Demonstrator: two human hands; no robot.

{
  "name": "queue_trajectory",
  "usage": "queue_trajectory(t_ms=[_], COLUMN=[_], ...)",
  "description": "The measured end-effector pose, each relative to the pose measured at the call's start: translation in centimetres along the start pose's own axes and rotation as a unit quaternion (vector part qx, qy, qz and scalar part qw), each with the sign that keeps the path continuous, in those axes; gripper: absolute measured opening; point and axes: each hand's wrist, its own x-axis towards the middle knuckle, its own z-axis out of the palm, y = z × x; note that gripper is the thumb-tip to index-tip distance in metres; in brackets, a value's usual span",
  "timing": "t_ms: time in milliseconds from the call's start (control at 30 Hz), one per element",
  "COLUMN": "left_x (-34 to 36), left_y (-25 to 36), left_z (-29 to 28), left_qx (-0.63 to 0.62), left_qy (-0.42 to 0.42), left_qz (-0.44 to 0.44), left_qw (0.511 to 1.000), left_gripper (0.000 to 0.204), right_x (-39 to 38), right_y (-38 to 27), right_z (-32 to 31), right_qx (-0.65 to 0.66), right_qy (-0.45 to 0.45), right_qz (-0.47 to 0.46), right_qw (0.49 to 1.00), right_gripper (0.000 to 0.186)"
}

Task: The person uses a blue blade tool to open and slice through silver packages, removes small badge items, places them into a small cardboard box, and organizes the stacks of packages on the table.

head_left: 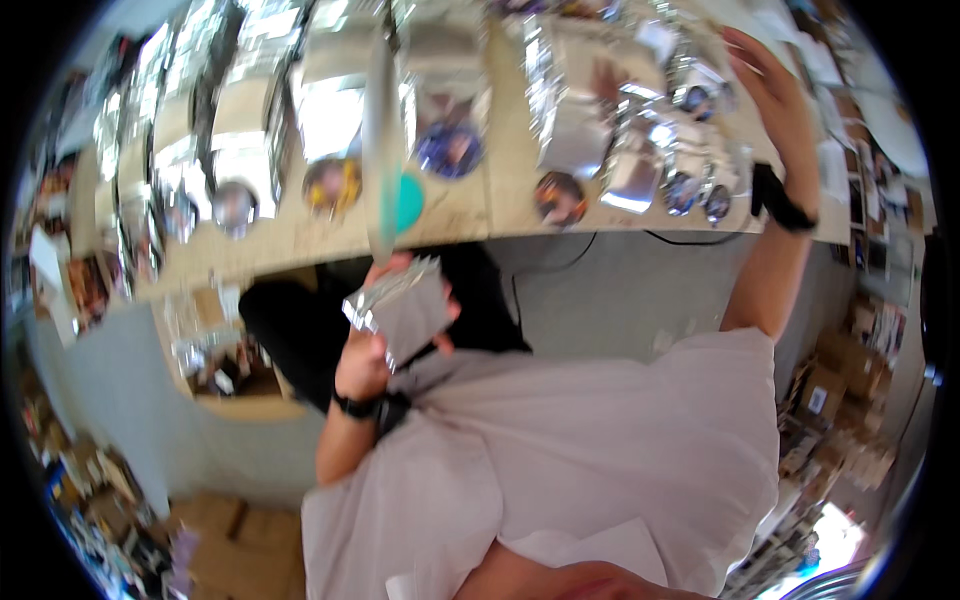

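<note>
My left hand point(366, 362) is in front of my chest, below the table edge, with its fingers wrapped round silver foil packets point(415, 315) that look like a small stack. My right hand point(775, 85) reaches to the far right of the table, its fingers stretched out and somewhat blurred. Beside it lie small silver foil packets point(632, 172); I cannot tell whether the fingers touch any. Larger foil packets point(330, 115) lie in overlapping rows along the table. Round discs with colourful pictures, such as a purple one point(450, 150) and a dark red one point(560, 198), sit at the rows' near ends.
The wooden table point(510, 195) runs across the top of the view. A teal round thing point(408, 203) lies near its front edge, beside a blurred upright strip point(380, 150). An open box point(245, 405) stands below at the left. Cardboard boxes point(825, 395) are piled at the right.
</note>
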Motion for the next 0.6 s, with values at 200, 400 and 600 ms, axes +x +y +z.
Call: queue_trajectory(t_ms=[200, 400, 600], left_x=[0.6, -1.5, -3.6], left_y=[0.1, 0.2, 0.4], left_z=[-1.0, -0.7, -1.5], left_qx=[0.082, 0.098, 0.112], left_qy=[-0.064, -0.112, -0.118], left_qz=[0.007, -0.025, -0.037], left_qw=[0.995, 0.989, 0.986], left_gripper=[0.112, 0.105, 0.105], right_x=[-10.3, -9.8, -9.6], right_y=[-22.2, -26.7, -28.6], right_z=[13.2, 21.0, 23.2], right_qx=[0.156, 0.187, 0.164], right_qy=[-0.143, -0.249, -0.314], right_qz=[-0.094, -0.223, -0.283], right_qw=[0.973, 0.924, 0.891], right_gripper=[0.015, 0.013, 0.015])
